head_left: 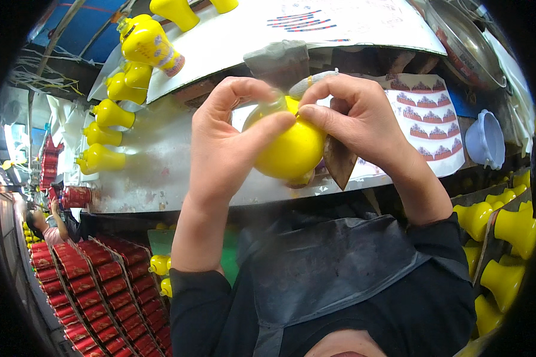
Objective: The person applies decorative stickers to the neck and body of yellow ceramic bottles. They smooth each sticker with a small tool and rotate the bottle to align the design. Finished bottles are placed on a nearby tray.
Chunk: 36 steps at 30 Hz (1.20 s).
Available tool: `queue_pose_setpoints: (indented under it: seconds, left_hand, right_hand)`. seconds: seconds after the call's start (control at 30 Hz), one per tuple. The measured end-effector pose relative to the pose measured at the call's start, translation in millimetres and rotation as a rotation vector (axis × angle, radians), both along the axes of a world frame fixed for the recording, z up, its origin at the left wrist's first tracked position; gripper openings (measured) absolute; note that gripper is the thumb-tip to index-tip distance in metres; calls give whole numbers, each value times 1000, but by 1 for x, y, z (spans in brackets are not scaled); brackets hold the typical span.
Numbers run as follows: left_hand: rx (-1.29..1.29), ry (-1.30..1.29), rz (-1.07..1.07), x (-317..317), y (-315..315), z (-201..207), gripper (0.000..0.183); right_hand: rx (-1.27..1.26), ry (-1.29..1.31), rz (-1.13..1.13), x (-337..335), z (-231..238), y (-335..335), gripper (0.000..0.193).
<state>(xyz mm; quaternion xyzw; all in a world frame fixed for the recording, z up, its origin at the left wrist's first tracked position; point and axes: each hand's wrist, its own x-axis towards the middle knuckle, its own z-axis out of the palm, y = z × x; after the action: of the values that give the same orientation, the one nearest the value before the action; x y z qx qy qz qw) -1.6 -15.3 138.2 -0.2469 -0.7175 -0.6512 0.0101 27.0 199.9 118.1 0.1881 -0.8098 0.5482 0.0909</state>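
Note:
A glossy yellow vase [289, 149] stands at the near edge of the work table, its neck between my two hands. My left hand [232, 125] is curved round a thin translucent film [271, 109] at the vase's neck, thumb tip against the yellow surface; the fingers are slightly blurred. My right hand [354, 113] is closed, thumb and forefinger pinched together at the neck. What they pinch is too small to make out. Beside the vase, under my right hand, lies a brown pointed blade-like piece [341, 163]. A whitish knitted piece [312, 83] shows behind the right fingers.
Printed decal sheets [426, 119] lie to the right, near a pale blue basin [485, 140]. Several yellow vases [113, 113] line the table's left side. A white board [363, 27] holds thin patterned strips [301, 22]. Racks of red cylinders [95, 291] and yellow vases [506, 238] flank me.

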Motion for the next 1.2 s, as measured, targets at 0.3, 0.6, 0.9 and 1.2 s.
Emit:
queue_pose_setpoints:
  seconds: [0.3,0.6,0.9,1.2]
  left_hand:
    - [110,-140,-46,13,-3,4,20]
    - [-41,180,-43,6,-13,-4,24]
    - [219,-34,-36,0,-19,-24,19]
    - [95,-50,19,-7,-45,-26,43]
  right_hand:
    - [194,245,-46,5,7,2,12]
    - [178,338,-90,-5,-2,-3,14]
    - [203,241,6,-10,3,-6,17]
    - [116,51,156,-56,5,-27,17]
